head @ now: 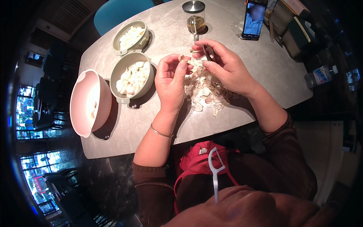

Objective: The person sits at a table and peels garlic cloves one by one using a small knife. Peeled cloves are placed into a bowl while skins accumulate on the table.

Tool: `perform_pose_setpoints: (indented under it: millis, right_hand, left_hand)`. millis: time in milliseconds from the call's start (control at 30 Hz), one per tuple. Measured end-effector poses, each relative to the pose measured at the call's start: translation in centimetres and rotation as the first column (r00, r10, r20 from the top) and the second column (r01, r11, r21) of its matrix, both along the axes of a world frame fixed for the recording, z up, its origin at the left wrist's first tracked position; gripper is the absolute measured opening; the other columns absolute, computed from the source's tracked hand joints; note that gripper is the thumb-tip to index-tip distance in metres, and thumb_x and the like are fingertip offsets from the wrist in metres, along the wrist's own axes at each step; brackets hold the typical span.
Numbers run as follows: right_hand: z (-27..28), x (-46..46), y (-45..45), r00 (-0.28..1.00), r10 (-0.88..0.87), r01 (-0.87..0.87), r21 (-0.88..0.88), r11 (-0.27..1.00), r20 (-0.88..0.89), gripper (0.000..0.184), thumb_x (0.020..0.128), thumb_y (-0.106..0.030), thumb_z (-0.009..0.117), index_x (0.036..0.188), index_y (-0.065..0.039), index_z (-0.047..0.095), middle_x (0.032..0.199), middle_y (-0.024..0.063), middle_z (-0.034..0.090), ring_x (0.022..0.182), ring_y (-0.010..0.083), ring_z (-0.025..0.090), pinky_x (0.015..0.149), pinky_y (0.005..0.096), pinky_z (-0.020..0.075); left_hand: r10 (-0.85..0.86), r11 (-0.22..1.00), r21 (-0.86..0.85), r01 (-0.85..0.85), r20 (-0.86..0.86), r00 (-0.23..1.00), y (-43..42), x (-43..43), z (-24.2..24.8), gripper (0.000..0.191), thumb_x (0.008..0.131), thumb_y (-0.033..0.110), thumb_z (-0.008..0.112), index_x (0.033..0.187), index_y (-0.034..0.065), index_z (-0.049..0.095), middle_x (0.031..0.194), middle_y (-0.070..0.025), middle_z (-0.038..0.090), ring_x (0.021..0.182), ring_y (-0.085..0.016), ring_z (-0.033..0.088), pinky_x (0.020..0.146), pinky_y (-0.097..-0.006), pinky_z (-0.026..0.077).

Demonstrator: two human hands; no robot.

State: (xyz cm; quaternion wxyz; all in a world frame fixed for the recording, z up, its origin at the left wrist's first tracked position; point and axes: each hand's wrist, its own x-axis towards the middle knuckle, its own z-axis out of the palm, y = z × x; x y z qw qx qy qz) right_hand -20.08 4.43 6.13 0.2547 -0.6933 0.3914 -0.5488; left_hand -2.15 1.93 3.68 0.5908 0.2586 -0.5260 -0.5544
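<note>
Pinched between the thumb and fingers of my left hand is a garlic clove. My right hand, just to its right, holds a small dark tool, perhaps a knife; its full shape is hidden by the fingers. Below both hands lies a heap of papery garlic skins. Left of my left hand stands a grey-green bowl with unpeeled and loose garlic. Behind it, a grey-green colander holds pale peeled cloves. A floss pick sticks out from the mouth, near the camera.
A pink bowl with a few scraps inside leans at the table's left edge. At the back stand a lidded glass jug with liquid and a propped phone. A plastic bottle and dark boxes are at right.
</note>
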Motion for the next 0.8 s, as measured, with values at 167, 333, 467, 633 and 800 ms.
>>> perform_pose_setpoints:
  millis: [167,333,467,633,800]
  right_hand:
    - [0.8,-0.3,1.2,0.992,-0.087,0.1,0.157,0.983,-0.086,0.04,0.094,-0.012,0.07,0.133,-0.008,0.059,0.08,0.0039,0.06,0.067,0.0104,0.052,0.062,0.0262,0.0454]
    - [1.3,-0.6,1.0,0.999,-0.023,0.028,0.188,0.982,-0.027,0.033,0.099,-0.018,0.062,0.128,-0.003,0.061,0.093,0.0098,0.064,0.083,0.0176,0.06,0.076,0.0305,0.0486]
    - [0.9,-0.6,0.9,0.993,-0.039,0.049,0.093,0.994,-0.107,0.032,0.101,-0.017,0.06,0.129,-0.002,0.061,0.106,0.0128,0.065,0.095,0.0231,0.064,0.084,0.0327,0.05]
    - [0.4,0.0,0.7,0.977,-0.047,0.047,-0.005,0.999,-0.208,0.031,0.1,-0.016,0.06,0.128,-0.002,0.062,0.107,0.014,0.065,0.094,0.0283,0.065,0.083,0.0359,0.0511]
    - [0.2,0.4,0.9,0.959,-0.071,0.072,-0.006,0.997,-0.275,0.029,0.099,-0.015,0.06,0.125,-0.002,0.063,0.102,0.0144,0.065,0.091,0.0303,0.065,0.078,0.0362,0.0516]
  left_hand:
    - [-0.019,1.0,-0.013,0.019,-0.006,1.0,-0.1,-0.1,-0.2,0.018,0.099,0.003,0.063,0.117,0.0005,0.059,0.109,-0.0068,0.068,0.095,-0.012,0.065,0.084,-0.0265,0.056]
    - [0.025,0.998,-0.064,-0.022,0.044,0.999,-0.3,-0.1,-0.5,0.02,0.097,0.001,0.066,0.116,0.0014,0.062,0.108,-0.0049,0.067,0.094,-0.01,0.064,0.081,-0.0247,0.055]
    - [0.047,0.992,-0.118,-0.04,0.06,0.997,-0.4,-0.1,-0.7,0.019,0.097,0.003,0.067,0.116,0.0015,0.064,0.107,-0.0059,0.068,0.091,-0.01,0.064,0.081,-0.0257,0.057]
    - [0.041,0.995,-0.097,-0.029,0.128,0.991,-0.3,-0.1,-0.7,0.018,0.093,-0.004,0.068,0.109,0.0006,0.065,0.107,-0.0039,0.062,0.094,-0.01,0.062,0.081,-0.0236,0.053]
    - [0.064,0.981,-0.193,-0.034,0.151,0.986,-0.3,-0.3,-0.9,0.017,0.091,-0.005,0.068,0.108,0.0002,0.066,0.107,-0.0053,0.062,0.093,-0.011,0.063,0.082,-0.0241,0.054]
